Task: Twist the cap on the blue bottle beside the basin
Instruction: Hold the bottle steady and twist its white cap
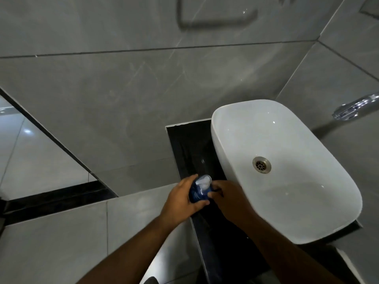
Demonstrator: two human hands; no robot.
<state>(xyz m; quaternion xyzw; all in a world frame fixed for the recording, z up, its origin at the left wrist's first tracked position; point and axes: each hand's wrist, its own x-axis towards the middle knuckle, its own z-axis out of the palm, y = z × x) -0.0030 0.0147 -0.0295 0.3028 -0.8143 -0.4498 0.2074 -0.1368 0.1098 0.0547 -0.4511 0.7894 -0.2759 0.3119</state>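
Grey tiled walls (127, 95) close in a small washroom, and low in the view a blue bottle (198, 194) is held up between both hands, just left of the white basin (307, 201). Its pale cap (203, 181) faces up toward the camera, and the blue body below it is mostly hidden by fingers. Whether the bottle's base touches the dark bench (190, 148) under it cannot be told from this angle.

On the bottle's left side, the left hand (181, 198) is wrapped around the body, its thumb lying across the lower front. From the right, the right hand (227, 196) comes in with its fingertips (213, 193) curled against the bottle just under the cap, so both hands are closed on it and nearly meet. Bare forearms run down to the bottom edge.

Beside the hands, the basin sits on the black bench strip, with a round metal drain (261, 165) in its floor. A chrome tap (356, 107) juts in from the right edge above the basin's far end. At left, glossy floor tiles (26, 152) show beyond a dark border.
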